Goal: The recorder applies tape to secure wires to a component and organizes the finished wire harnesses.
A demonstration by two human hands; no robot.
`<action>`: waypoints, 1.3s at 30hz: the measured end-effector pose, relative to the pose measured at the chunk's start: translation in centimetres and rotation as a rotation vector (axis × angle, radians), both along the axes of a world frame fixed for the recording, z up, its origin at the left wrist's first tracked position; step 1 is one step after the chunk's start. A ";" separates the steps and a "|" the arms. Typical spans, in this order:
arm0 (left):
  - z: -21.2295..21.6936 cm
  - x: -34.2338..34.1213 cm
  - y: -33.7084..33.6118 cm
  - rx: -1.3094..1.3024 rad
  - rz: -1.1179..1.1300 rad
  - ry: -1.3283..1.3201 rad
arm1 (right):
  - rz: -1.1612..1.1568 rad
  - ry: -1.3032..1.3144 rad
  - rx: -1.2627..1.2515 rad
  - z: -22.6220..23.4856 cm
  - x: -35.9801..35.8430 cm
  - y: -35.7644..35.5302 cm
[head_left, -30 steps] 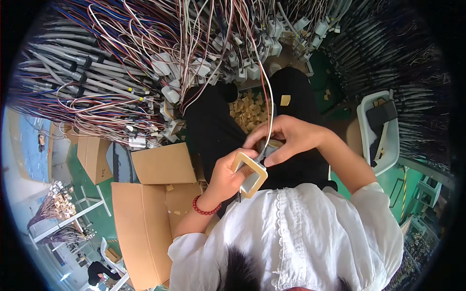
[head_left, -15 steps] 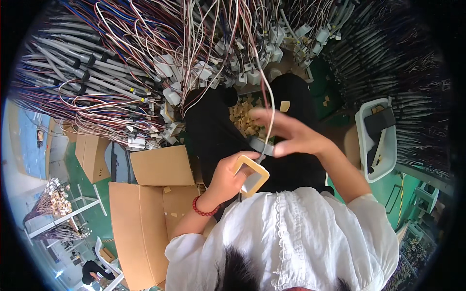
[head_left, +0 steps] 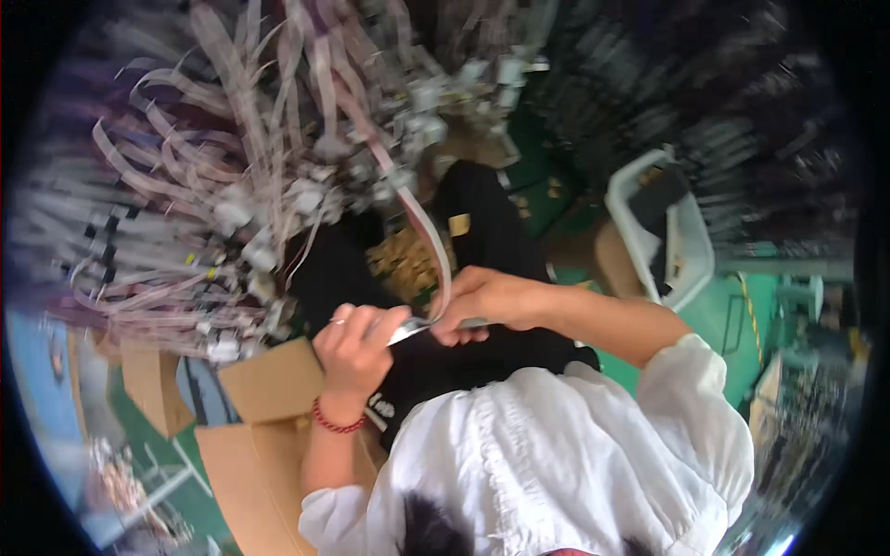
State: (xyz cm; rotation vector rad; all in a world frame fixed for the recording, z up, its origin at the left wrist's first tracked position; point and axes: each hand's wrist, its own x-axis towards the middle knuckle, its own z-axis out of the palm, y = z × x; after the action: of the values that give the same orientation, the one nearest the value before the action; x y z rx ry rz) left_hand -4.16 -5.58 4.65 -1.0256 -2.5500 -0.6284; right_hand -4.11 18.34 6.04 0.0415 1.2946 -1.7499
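Wires (head_left: 432, 232), red and white, drop to the two hands, which now meet over the dark-trousered lap. Half a second ago the right hand (head_left: 491, 298) was spread and apart from the left; now its fingers are bent inward, right by the white piece (head_left: 408, 330), though what they grip, and how firmly, cannot be told. The left hand (head_left: 355, 352) has its fingers curled round the white piece, nearly closed, holding one end of it. That piece lies between the hands, at the foot of the wires. Its tan rim, facing up before, is out of sight, so the rim's seating cannot be checked. The change suggests work has passed from one-handed holding to both hands handling one part.
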 end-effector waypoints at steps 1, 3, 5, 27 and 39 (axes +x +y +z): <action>-0.4 -0.9 0.1 -0.003 -0.079 0.053 | -0.030 -0.054 -0.028 0.8 0.4 0.6; -1.0 -3.1 -0.3 -0.144 0.111 -0.038 | 0.024 -0.103 -0.278 2.8 2.2 2.9; -1.3 -5.1 -1.5 0.100 0.355 -0.317 | -0.073 0.139 -0.263 4.2 4.2 5.7; -8.5 -11.1 -1.6 0.119 0.593 0.098 | -0.279 1.369 1.260 -8.5 5.0 2.5; -3.9 -3.3 -0.6 0.235 0.375 -0.106 | -0.504 0.429 -0.049 -2.5 -6.4 -7.7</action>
State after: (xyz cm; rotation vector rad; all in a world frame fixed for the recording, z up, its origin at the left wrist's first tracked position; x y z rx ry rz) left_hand -7.41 -6.16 0.74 -0.4316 -2.5803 -0.8631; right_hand -10.51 10.67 3.52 -0.0429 1.6484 -2.3080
